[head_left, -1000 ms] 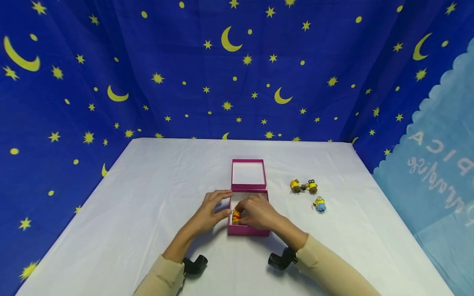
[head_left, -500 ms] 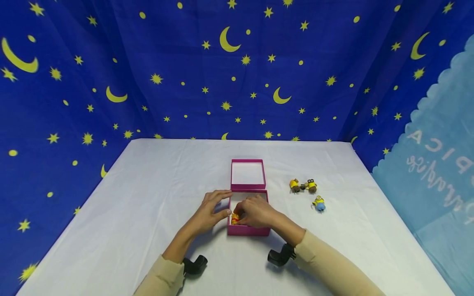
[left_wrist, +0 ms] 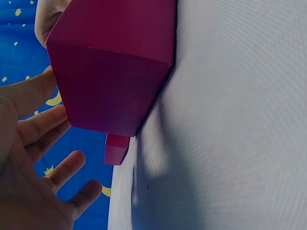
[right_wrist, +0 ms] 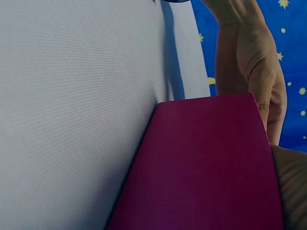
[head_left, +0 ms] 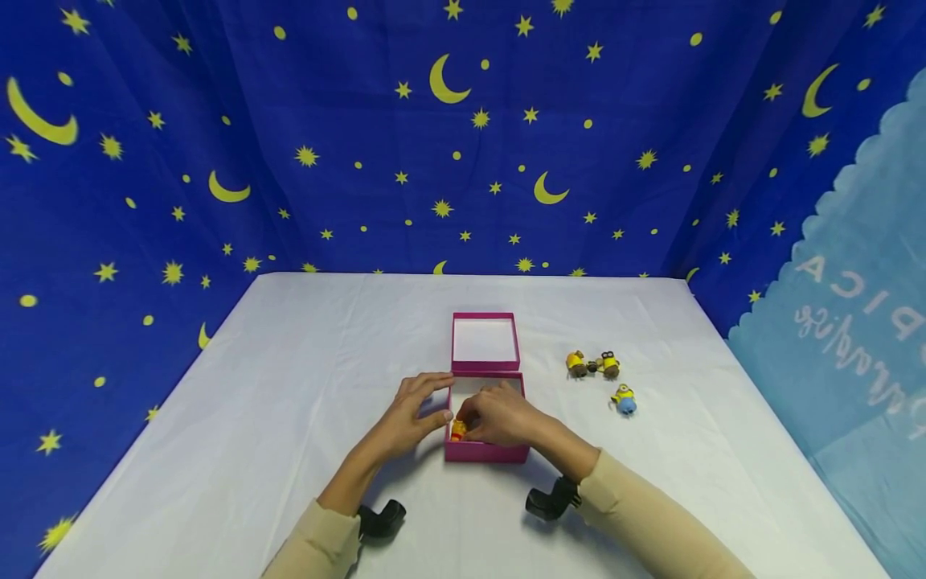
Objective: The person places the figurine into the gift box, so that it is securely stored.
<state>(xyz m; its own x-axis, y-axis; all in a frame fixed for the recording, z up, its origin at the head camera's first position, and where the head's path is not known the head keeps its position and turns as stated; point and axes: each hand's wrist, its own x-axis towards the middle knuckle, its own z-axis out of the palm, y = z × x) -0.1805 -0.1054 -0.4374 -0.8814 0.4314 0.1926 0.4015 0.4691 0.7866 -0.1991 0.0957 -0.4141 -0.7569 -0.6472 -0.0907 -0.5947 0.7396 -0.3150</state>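
Yellow-and-red figurine (head_left: 459,431) is in the near left corner of the pink box (head_left: 486,453), partly covered by the right hand (head_left: 501,414); its lower part is hidden, details too small to read. Both wrist views show only the box's outer walls, so the inside and the right fingertips are blocked there. Right hand is cut off in both wrist views.

Right hand: reaches in over the box from the right, knuckles up, fingers bent down; thumb and index pinch the figurine, exact contact spots unclear. Left hand (head_left: 407,414): holds nothing, thumb and fingers apart, thumb and index touching the box's left rim, other fingers spread in the left wrist view. Forearms come in from the bottom in beige sleeves (head_left: 661,519), cut off by the frame; black wrist cameras (head_left: 382,519) on both.

Pink lid (head_left: 486,366), white inside, lies just behind the box. On the white tablecloth (head_left: 347,346) to the right: two yellow-and-brown toys (head_left: 609,366), small dark item between them unclear, and a yellow-and-blue toy (head_left: 625,400) nearer.

Writing: light blue cloth (head_left: 854,438) at right has mirrored capitals A, C, I, P, then cut off by frame edge; reversed script below, hard to read.
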